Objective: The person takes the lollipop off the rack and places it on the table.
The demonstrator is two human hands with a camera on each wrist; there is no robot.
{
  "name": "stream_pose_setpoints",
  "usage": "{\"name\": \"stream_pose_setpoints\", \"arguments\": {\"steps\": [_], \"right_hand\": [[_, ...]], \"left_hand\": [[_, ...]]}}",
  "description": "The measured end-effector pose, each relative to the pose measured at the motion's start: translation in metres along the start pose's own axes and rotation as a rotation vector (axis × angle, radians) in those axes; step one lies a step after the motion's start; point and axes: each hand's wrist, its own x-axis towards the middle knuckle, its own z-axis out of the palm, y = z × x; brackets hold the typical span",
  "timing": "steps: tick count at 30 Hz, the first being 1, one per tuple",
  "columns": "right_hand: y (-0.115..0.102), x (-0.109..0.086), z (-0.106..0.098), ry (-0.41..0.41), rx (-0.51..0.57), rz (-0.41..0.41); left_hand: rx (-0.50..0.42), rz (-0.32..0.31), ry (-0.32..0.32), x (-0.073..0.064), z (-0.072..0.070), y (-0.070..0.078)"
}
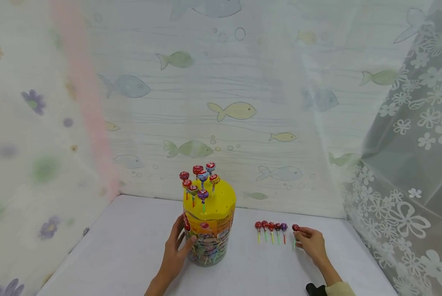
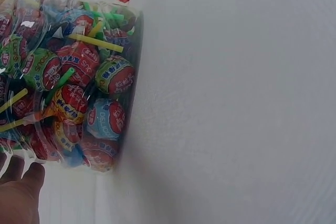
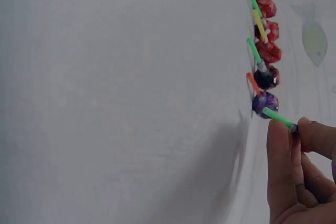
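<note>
A tall clear jar with a yellow lid stands left of centre, filled with wrapped lollipops. Several lollipops stick up from the top of the lid. My left hand grips the jar's left side, thumb across the front and fingers round the side. Over at the right, my right hand pinches a red-headed lollipop with a green stick, held between thumb and fingers. Just left of it lies a row of several lollipops, heads toward the back, sticks toward me.
The white tabletop runs back to a curtain printed with fish. Sheer flowered fabric hangs along the right, and another patterned curtain borders the left. A black object shows at the right wrist.
</note>
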Motion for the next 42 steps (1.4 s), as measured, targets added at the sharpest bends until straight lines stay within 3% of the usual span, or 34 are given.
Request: {"name": "stream_pose_setpoints", "arguments": {"steps": [12,26,35,42], "right_hand": [[0.01,0.024,0.009,-0.01,-0.15,0.016],[0.012,0.028,0.008,-0.013,-0.153,0.026],[0.005,0.018,0.002,-0.025,-0.217,0.045],[-0.011,0.001,-0.002,-0.112,-0.221,0.05]], "left_hand": [[-0.004,-0.047,0.021,0.0,0.003,0.001],[0.0,-0.05,0.018,0.0,0.002,0.003],[-0.014,-0.062,0.004,0.003,-0.002,0.001],[-0.046,-0.094,-0.01,0.005,-0.005,-0.001]]}}
